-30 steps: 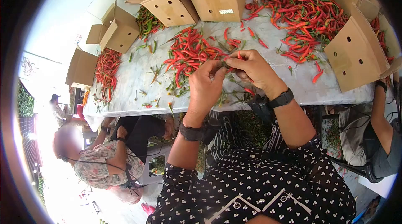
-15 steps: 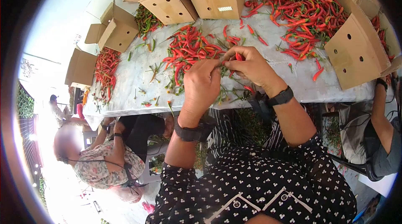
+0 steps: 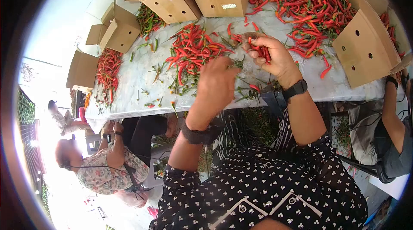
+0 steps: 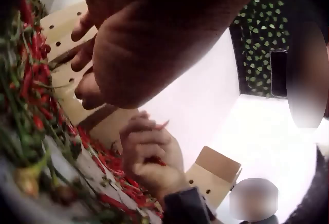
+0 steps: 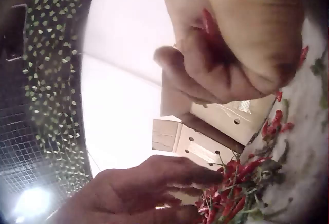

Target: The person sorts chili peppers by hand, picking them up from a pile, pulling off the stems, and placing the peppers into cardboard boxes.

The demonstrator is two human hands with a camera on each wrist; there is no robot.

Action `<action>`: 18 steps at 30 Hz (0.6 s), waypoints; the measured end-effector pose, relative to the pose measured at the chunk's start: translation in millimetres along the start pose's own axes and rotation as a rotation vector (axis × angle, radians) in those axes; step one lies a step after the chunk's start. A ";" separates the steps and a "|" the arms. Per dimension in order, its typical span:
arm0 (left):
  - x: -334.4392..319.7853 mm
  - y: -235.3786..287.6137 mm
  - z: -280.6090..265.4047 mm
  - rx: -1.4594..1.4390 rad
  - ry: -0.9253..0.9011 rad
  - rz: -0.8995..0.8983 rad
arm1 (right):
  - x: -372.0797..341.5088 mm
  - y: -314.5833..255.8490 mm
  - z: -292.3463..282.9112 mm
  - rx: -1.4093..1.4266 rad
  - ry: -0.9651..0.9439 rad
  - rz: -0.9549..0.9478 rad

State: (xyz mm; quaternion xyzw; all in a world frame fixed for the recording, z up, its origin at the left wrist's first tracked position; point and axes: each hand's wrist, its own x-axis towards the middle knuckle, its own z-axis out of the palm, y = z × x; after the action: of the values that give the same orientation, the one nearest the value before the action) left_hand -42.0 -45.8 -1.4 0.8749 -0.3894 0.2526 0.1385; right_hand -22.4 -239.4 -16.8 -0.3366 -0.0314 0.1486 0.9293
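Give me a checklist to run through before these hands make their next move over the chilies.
1. Right hand has its chilies secure: ok, red chilies sit inside its curled fingers.
2. Left hand empty: cannot tell, blur in the head view hides its fingertips.
3. Central chili pile within left-hand reach: ok, the hand is right by it.
4. Tabletop free of stray stems: not ok, green stems lie scattered on it.
5. No chilies loose outside the piles: not ok, a loose red chili lies near the right-hand cardboard box.
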 end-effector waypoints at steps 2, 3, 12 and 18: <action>0.9 14.0 -0.4 -0.183 -0.231 0.050 | 0.7 1.4 0.9 -0.018 0.048 -0.010; 0.6 15.8 4.7 -0.183 -0.228 0.050 | 0.8 1.7 0.9 -0.036 0.095 -0.021; -7.2 12.7 21.3 -0.366 -0.270 -0.164 | -14.8 -1.3 -0.2 -0.377 0.178 -0.103; 8.9 12.8 13.1 -0.664 -0.119 -0.524 | -26.0 1.6 7.6 -0.696 0.165 -0.050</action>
State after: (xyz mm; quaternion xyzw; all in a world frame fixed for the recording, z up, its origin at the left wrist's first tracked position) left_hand -42.1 -65.4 -6.8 0.8652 -0.2214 0.0188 0.4494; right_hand -48.8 -241.3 -10.9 -0.6430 -0.0134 0.0787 0.7617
